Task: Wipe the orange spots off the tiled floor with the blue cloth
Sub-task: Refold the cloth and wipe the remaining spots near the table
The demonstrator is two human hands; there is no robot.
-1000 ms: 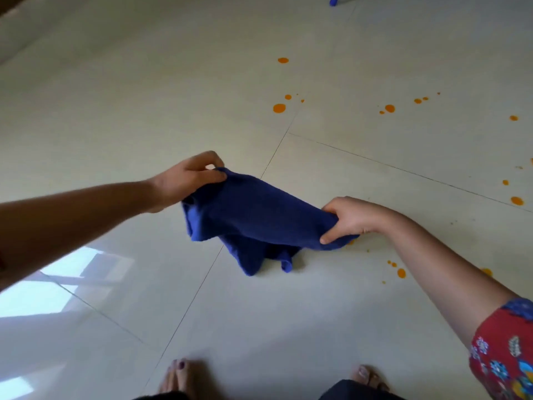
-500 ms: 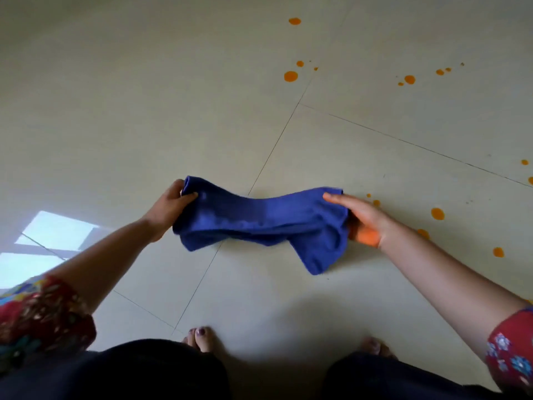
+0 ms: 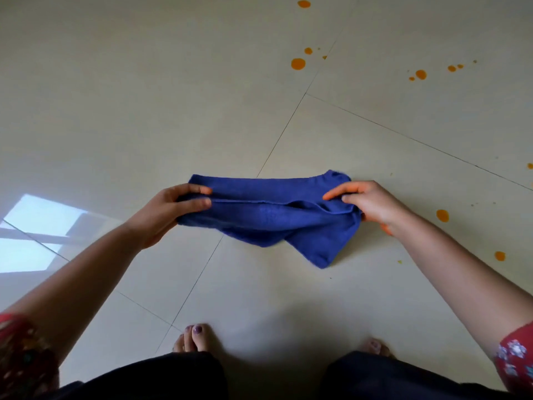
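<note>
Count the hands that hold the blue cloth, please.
2. The left hand grips the left end of the blue cloth; the right hand grips its right end.

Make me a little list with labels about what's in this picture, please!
place: tiled floor
cloth: blue cloth, bunched, stretched between both hands
left hand: gripping the cloth's left end
right hand: gripping the cloth's right end
mess: orange spots on the tiles, up ahead and to the right
feet: bare toes below the cloth
wiping: not started

Head view (steeply downward) over floor [image 3: 144, 111]
</note>
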